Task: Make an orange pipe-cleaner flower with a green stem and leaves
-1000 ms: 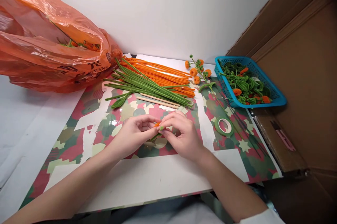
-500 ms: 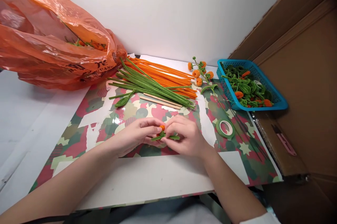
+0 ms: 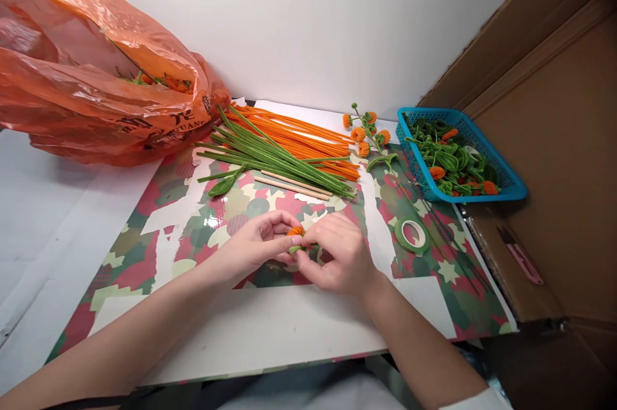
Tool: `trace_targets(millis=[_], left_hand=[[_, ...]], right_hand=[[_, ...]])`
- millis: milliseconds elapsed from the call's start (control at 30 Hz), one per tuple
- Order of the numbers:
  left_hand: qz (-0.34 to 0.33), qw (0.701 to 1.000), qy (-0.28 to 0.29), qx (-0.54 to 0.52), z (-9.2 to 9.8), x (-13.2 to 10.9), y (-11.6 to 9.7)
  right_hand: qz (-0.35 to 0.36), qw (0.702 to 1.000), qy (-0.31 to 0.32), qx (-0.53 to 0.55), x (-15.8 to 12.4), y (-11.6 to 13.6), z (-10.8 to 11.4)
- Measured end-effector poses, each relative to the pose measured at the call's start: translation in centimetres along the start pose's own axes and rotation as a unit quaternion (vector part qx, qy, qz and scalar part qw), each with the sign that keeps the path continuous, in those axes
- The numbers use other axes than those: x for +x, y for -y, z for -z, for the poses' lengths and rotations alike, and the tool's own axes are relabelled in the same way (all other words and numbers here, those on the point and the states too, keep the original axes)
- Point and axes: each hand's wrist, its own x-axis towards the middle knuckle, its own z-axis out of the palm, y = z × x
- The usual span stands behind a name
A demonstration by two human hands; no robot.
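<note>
Between my hands is a small pipe-cleaner flower (image 3: 295,231), orange on top with green beneath. My left hand (image 3: 263,240) pinches it between thumb and fingers. My right hand (image 3: 337,249) is closed on its green pipe-cleaner piece (image 3: 296,248) from the other side, and the fingertips partly cover it. Beyond the hands lie a bundle of green pipe cleaners (image 3: 284,159) and orange pipe cleaners (image 3: 299,130), with two thin wooden sticks (image 3: 292,187) in front. A green pipe-cleaner leaf (image 3: 225,184) rests at the near left of the bundle.
An orange plastic bag (image 3: 110,95) stands at the left. On the right are a finished flower stem (image 3: 364,133), a roll of green tape (image 3: 411,234), a blue basket (image 3: 518,190) of leaves and flowers, and a pink cutter (image 3: 523,259) on cardboard. A patterned mat (image 3: 130,249) covers the table.
The green strip that stuck out on both sides under the orange piece now looks folded up against it. My hands have shifted only slightly, and more of the orange piece shows.
</note>
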Motion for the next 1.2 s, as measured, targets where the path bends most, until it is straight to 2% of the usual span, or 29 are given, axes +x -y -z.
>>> trace_targets(millis=[133,233,400,533,633,767,833,967,1200], left_hand=[[-0.002,1.0,-0.026,0.003,-0.5,0.0,-0.1],[-0.007,0.999,-0.041,0.007,-0.6,-0.1,-0.1],[-0.027,0.999,-0.035,0.024,-0.7,0.0,0.2],[-0.03,0.999,-0.027,0.032,-0.7,0.0,0.3],[-0.013,0.999,-0.029,0.026,-0.8,-0.1,0.1],[0.01,0.999,-0.041,0.024,-0.6,-0.1,0.0],[0.021,0.999,-0.036,0.029,-0.3,0.0,0.1],[0.054,0.998,-0.001,0.041,0.5,0.1,0.4],[0.053,0.997,0.042,0.041,0.9,-0.1,-0.1]], right_hand=[[-0.024,0.999,-0.022,0.018,0.1,0.3,0.0],[-0.104,0.993,-0.025,0.049,0.1,0.6,0.0],[-0.274,0.951,-0.015,0.142,0.2,0.8,-0.1],[-0.319,0.927,-0.019,0.195,0.2,0.5,-0.2],[-0.279,0.94,-0.004,0.198,0.2,0.2,0.0],[-0.115,0.986,0.051,0.112,0.4,-0.4,1.0],[-0.056,0.994,0.083,0.053,0.5,-0.7,1.6],[-0.009,0.993,0.115,-0.029,0.7,-1.1,2.3],[0.053,0.989,0.11,-0.077,0.7,-1.3,2.3]])
